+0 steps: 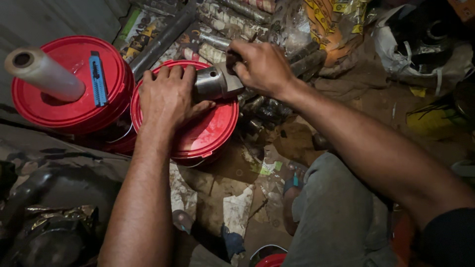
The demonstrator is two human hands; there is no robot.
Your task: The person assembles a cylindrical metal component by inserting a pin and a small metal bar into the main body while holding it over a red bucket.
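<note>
Two round red buckets stand side by side: one with a red lid (208,131) at the middle, the landmark here, and a second red-lidded bucket (69,94) touching it on its left. Behind the middle bucket, along the top edge, lie printed wrappers (143,29) in green, yellow and white, partly hidden under dark bars. Further right of them, well apart from the bucket, sits a crumpled yellow bag (336,24) with black markings, and beyond it a white sack (396,54).
</note>
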